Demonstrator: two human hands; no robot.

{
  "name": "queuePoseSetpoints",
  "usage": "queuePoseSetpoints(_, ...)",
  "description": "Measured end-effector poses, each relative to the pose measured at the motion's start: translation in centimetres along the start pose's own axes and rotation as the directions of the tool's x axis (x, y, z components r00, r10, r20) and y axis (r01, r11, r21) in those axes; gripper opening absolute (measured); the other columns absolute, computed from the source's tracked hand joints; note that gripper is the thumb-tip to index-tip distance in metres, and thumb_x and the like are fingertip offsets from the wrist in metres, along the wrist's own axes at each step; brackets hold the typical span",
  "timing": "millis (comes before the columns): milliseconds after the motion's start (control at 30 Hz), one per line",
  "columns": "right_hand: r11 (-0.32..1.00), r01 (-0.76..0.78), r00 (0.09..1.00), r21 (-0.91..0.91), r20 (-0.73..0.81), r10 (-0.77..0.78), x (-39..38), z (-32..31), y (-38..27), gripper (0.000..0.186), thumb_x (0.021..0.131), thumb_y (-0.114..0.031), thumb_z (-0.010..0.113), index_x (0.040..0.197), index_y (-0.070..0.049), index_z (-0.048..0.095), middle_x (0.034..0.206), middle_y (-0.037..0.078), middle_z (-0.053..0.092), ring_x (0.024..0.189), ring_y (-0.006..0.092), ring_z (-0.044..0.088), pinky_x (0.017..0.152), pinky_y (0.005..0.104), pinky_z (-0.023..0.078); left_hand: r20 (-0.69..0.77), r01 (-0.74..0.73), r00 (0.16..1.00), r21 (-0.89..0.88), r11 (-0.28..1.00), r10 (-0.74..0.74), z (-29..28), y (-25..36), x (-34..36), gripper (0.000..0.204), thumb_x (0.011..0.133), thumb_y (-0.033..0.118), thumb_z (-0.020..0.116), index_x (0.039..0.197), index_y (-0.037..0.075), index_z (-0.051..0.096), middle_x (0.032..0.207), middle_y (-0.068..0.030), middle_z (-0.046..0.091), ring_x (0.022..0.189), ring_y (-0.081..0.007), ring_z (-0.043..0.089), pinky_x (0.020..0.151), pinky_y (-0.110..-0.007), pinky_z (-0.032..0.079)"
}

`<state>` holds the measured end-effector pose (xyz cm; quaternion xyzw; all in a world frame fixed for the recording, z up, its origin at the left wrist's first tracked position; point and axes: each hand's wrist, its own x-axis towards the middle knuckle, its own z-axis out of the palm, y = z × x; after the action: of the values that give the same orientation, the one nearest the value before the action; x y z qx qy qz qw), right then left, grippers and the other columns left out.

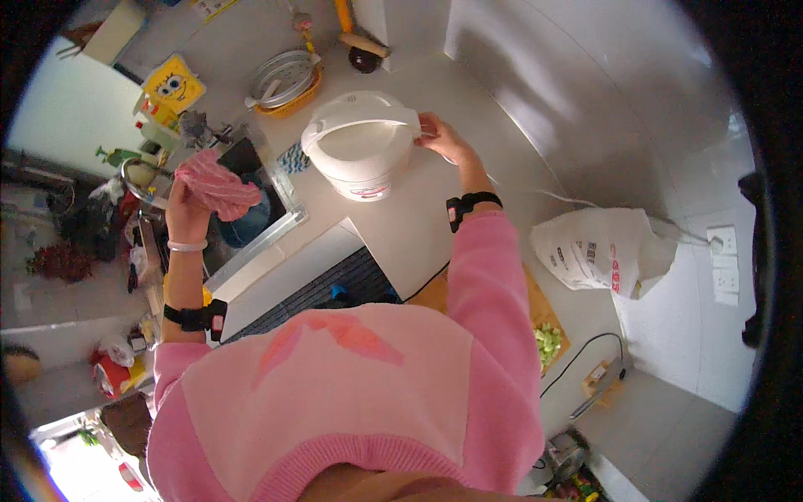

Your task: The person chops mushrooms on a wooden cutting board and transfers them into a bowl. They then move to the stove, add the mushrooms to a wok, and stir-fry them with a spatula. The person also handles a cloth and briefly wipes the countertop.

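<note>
the left hand point(186, 211) has a tight grip on a soft, crumpled pink cloth point(219, 187) over the sink point(276, 219). the right hand point(443, 140) holds the round white rice cooker point(361, 146) by its smooth handle on the pale surface point(418, 226).

The person is wearing a pink knitted sweater point(335, 393) with a paler pink front panel, and a darker pink shape, blurred here and perhaps a star, is showing across the chest. Deeper pink ribbing is running along the hem and the long sleeves are ending in ribbed cuffs. A black strap with a small black unit and a red mark is sitting on the left wrist point(196, 318), and a thin pale bangle point(186, 246) is circling the arm just above it. A similar black band point(471, 203) is wrapping the right wrist beside the right sleeve cuff.
</note>
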<state>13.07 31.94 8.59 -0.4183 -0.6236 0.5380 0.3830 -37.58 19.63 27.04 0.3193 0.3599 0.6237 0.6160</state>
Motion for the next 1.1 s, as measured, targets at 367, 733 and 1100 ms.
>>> queuePoseSetpoints(367,0.986,-0.158,0.984,-0.061,-0.096,0.152,0.2,-0.9,0.8,0.055,0.075,0.004,0.068,0.124,-0.005,0.045,0.119,0.01,0.056,0.106,0.0217,0.057,0.089,0.0325,0.049,-0.305,-0.104,0.948,-0.04,0.994,0.087,-4.6,4.1,-5.2,0.045,0.1,0.026,0.038,0.138,0.001,0.038,0.145,-0.0151,0.04,0.129,-0.0296,0.044,0.109,-0.044,0.033)
queuePoseSetpoints(733,0.98,0.2,0.952,-0.024,-0.234,-0.2,-3.4,1.4,-9.2,0.057,0.078,0.005,0.067,0.127,-0.005,0.04,0.124,0.01,0.053,0.115,0.0219,0.055,0.095,0.034,0.047,-0.241,-0.157,0.965,-0.2,0.967,0.107,-17.8,4.0,-6.7,0.034,0.099,0.024,0.046,0.128,0.006,0.051,0.133,-0.0102,0.052,0.122,-0.0263,0.05,0.107,-0.045,0.038)
queuePoseSetpoints(1100,0.332,0.485,0.857,-0.809,0.365,-0.363,7.4,29.5,-17.8,0.031,0.08,-0.007,0.063,0.11,-0.001,0.056,0.114,0.016,0.054,0.106,0.0343,0.053,0.091,0.0434,0.044,-0.549,-0.24,0.832,-0.241,0.94,0.072,-19.4,3.4,-7.9,0.029,0.1,0.019,0.041,0.124,0.005,0.05,0.128,-0.0099,0.053,0.12,-0.0248,0.049,0.107,-0.042,0.036)
